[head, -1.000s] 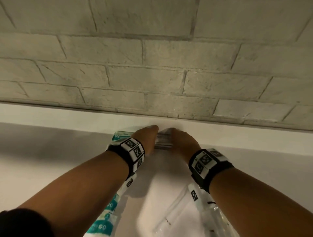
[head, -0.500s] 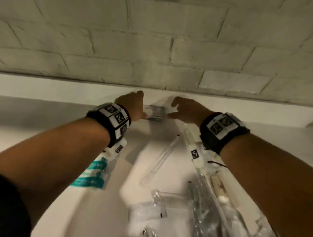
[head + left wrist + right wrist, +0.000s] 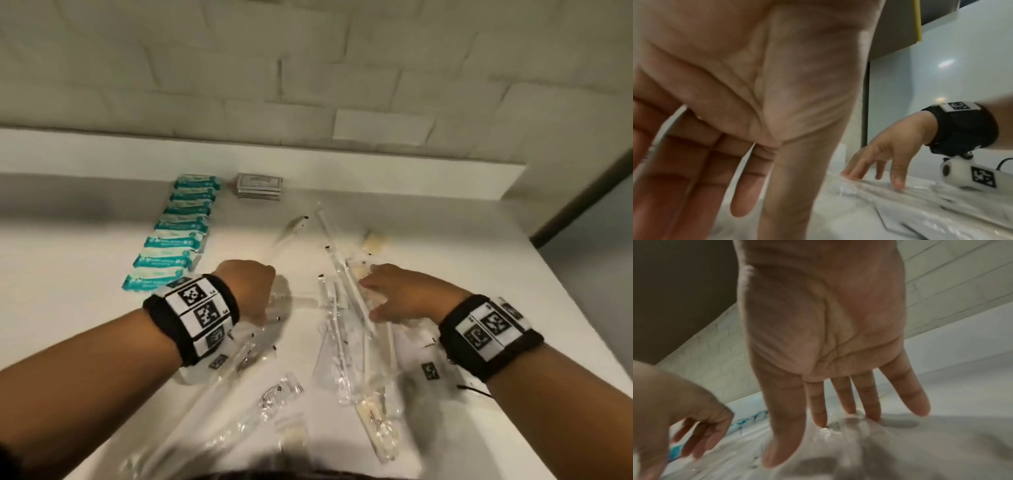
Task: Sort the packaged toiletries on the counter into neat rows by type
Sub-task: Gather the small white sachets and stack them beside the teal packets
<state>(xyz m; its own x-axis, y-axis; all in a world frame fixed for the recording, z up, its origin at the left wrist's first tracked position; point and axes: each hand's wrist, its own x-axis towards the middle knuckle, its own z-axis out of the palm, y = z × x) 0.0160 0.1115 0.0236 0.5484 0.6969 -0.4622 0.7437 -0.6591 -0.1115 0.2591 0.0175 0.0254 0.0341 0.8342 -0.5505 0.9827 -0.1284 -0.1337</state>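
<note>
A row of teal packets (image 3: 171,236) runs down the counter's left side, and a stack of grey packets (image 3: 258,185) stands at the back beside it. Loose clear-wrapped items (image 3: 346,298) lie jumbled in the middle. My left hand (image 3: 260,294) hovers over a clear packet (image 3: 294,303), its fingers (image 3: 725,178) pointing down and fairly straight. A pale wrapper edge crosses them, and I cannot tell if it is held. The right hand (image 3: 376,294) is spread flat, with fingertips (image 3: 873,415) touching the clear wrappers.
The white counter (image 3: 68,308) ends at a raised ledge (image 3: 376,171) under a brick wall. Its right edge (image 3: 561,274) drops off near a dark doorway. Small cream items (image 3: 375,241) lie right of the pile. More clear sleeves (image 3: 267,404) lie nearest me.
Both hands have let go of the grey stack at the back ledge and pulled back toward me to the clear-wrapped pile. The view has tilted down.
</note>
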